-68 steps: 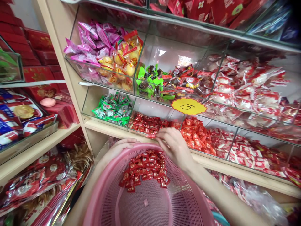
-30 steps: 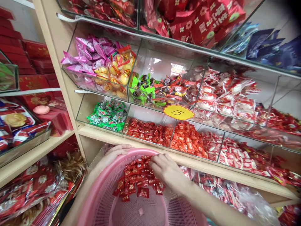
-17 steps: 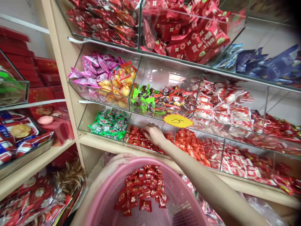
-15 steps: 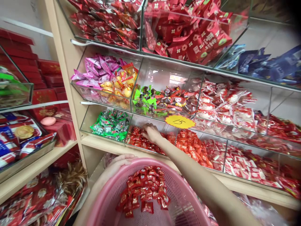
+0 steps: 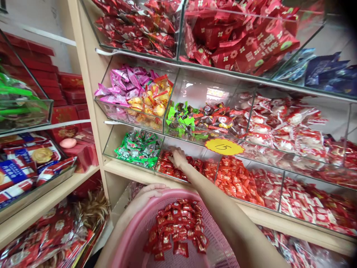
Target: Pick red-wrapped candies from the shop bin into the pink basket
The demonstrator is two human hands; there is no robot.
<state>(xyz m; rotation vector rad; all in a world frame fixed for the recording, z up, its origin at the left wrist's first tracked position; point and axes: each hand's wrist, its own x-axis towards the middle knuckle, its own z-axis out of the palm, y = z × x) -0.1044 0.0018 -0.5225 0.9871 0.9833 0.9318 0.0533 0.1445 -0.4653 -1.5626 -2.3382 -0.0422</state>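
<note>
A pink plastic basket (image 5: 131, 227) with perforated walls is tilted towards me, and a pile of red wrapped candies (image 5: 178, 227) lies inside it. My left hand (image 5: 149, 193) is closed over its far left rim. Beyond the basket, my right hand (image 5: 177, 158) reaches into a clear bin of small red wrapped candies (image 5: 164, 163) on the low shelf. Its fingers curl down round candies there; the fingertips are hidden among them. My right forearm crosses above the basket's right side.
Green wrapped candies (image 5: 138, 149) fill the bin to the left, orange-red ones (image 5: 238, 178) a bin to the right. A yellow price tag (image 5: 224, 146) hangs above. Higher clear bins hold more sweets. A wooden upright (image 5: 89, 85) divides off the left shelves. The wooden shelf edge (image 5: 125, 173) runs behind the basket.
The view has shifted, so the shelves appear farther right. My right hand stays in the red candy bin, its fingers slightly more bent. My left hand keeps hold of the basket rim.
</note>
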